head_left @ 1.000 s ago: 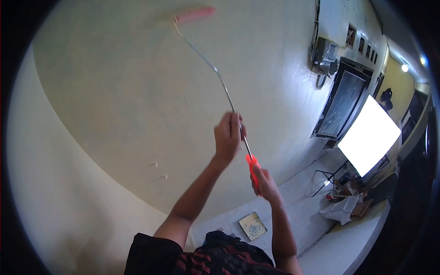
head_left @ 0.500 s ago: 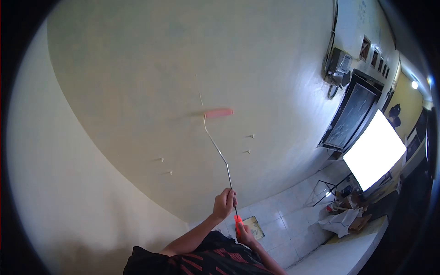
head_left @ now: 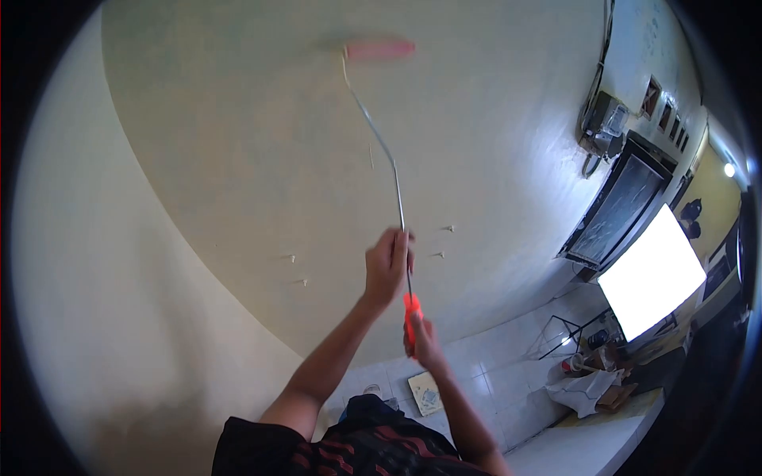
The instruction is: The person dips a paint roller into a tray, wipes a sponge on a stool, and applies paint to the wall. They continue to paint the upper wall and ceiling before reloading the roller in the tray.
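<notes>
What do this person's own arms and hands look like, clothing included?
The left hand and right hand are bare well past the wrist, no glove or watch visible. The black T-shirt has red wavy markings and a short left sleeve.

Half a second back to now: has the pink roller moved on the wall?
Yes, up the wall: the pink roller was just below the thin pale streak and is now well above it.
</notes>
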`<action>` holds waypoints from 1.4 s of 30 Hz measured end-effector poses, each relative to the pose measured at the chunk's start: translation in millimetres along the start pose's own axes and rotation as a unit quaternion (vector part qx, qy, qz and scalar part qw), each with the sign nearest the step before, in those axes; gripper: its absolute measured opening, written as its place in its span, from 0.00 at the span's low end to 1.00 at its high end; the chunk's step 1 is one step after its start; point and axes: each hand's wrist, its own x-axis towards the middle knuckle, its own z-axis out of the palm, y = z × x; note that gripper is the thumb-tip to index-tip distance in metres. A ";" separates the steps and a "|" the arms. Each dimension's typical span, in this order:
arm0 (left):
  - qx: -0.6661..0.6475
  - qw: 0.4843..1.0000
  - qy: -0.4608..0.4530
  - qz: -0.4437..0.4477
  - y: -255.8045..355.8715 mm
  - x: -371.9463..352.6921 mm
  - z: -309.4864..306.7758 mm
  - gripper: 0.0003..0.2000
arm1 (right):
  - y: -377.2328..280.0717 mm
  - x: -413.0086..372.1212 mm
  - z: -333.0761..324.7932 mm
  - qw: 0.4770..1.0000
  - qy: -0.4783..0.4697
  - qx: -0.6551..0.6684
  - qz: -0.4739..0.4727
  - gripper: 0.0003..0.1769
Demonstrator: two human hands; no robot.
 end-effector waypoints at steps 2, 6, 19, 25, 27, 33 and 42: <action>0.030 0.998 -0.009 -0.056 -46.5 -51.7 -7.7 0.15 | 63.8 -16.8 -6.4 1.000 -0.016 -0.001 0.023 0.33; 0.087 0.984 -0.078 -0.137 -124.6 -162.3 -23.1 0.15 | 194.1 -68.1 -29.5 0.994 -0.004 -0.011 0.106 0.34; 0.060 0.998 -0.012 0.023 38.4 16.1 -14.3 0.15 | -27.9 -3.8 29.3 0.998 -0.053 0.042 0.019 0.37; 0.051 0.999 -0.015 0.008 25.1 6.5 -4.7 0.14 | -30.1 -12.5 17.5 0.998 -0.043 0.023 0.026 0.35; 0.077 0.996 -0.033 -0.030 -22.1 -43.0 -3.6 0.14 | 37.3 -26.1 -6.3 0.998 -0.022 0.004 0.057 0.33; 0.017 0.975 -0.103 -0.198 -112.5 -195.5 -4.3 0.15 | 175.1 -125.9 -49.7 0.987 0.018 -0.021 0.161 0.33; 0.002 0.998 -0.054 -0.034 26.6 -5.3 10.7 0.15 | -24.8 -34.5 -19.6 0.999 0.016 -0.011 0.034 0.34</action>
